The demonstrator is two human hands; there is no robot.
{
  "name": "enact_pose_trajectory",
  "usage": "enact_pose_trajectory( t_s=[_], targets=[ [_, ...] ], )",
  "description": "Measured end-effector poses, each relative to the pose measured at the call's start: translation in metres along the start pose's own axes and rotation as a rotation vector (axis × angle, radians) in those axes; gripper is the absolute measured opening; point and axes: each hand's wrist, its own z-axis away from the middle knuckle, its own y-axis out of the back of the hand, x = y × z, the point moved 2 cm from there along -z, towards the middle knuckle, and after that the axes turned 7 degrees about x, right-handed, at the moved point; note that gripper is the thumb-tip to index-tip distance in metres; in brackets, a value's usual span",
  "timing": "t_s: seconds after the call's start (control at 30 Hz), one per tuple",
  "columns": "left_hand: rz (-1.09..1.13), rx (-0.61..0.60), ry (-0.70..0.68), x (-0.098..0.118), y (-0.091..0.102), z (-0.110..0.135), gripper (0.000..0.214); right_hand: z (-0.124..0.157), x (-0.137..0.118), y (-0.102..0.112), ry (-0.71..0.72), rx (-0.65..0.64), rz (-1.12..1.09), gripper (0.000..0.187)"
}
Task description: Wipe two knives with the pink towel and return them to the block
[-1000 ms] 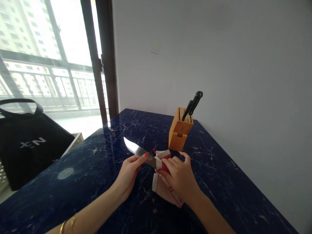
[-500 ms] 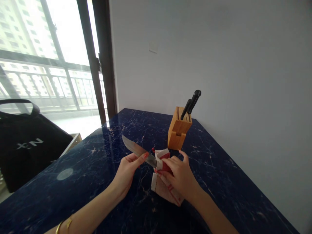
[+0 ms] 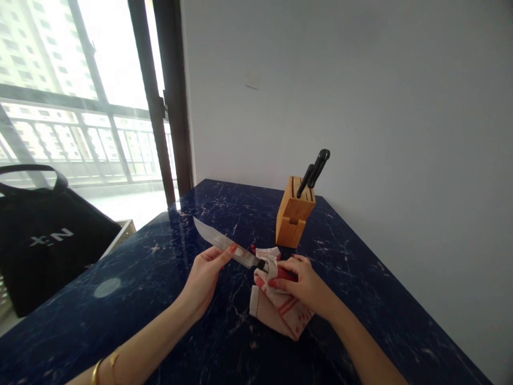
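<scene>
A kitchen knife [image 3: 218, 240] is being held in the air just above the dark blue marble countertop [image 3: 120, 299], its point aimed away from the person and toward the left of the view. Its blade is showing bare and bright, while a white tea towel with red stripes [image 3: 278, 313] is bunching around the red handle, leaving only part of the handle in sight. The towel's lower end is hanging down and resting on the marble. As things are lying, the knife is out of the wooden knife block [image 3: 294, 224], and the towel is covering the handle but none of the blade. The pictures cannot show whether any wiping is finished.

The left hand [image 3: 204, 280] is pinching the blade near its base, with the thumb on top and the fingers curled beneath it. The right hand [image 3: 304, 286] is closing its fingers around the towel and handle, with the wrist low and the forearm reaching in from the lower right. Both forearms are angling inward from the bottom of the view. Beyond the hands, two black-handled knives [image 3: 316, 170] are standing in the block, and a black tote bag [image 3: 44, 246] is sitting off to the left.
</scene>
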Motion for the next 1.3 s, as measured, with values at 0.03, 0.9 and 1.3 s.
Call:
enact_pose_trajectory(
  t_s=[0.03, 0.9, 1.3],
  targets=[
    [-0.012, -0.022, 0.005, -0.002, -0.002, 0.003, 0.018, 0.0, -0.003, -0.002, 0.001, 0.0, 0.018, 0.023],
    [0.032, 0.069, 0.001, 0.006, 0.006, -0.008, 0.012, -0.002, 0.005, -0.01, -0.003, 0.135, 0.019, 0.032],
    [0.026, 0.09, -0.004, 0.007, 0.008, -0.01, 0.017, -0.002, 0.007, -0.006, -0.013, 0.211, -0.002, 0.028]
  ],
)
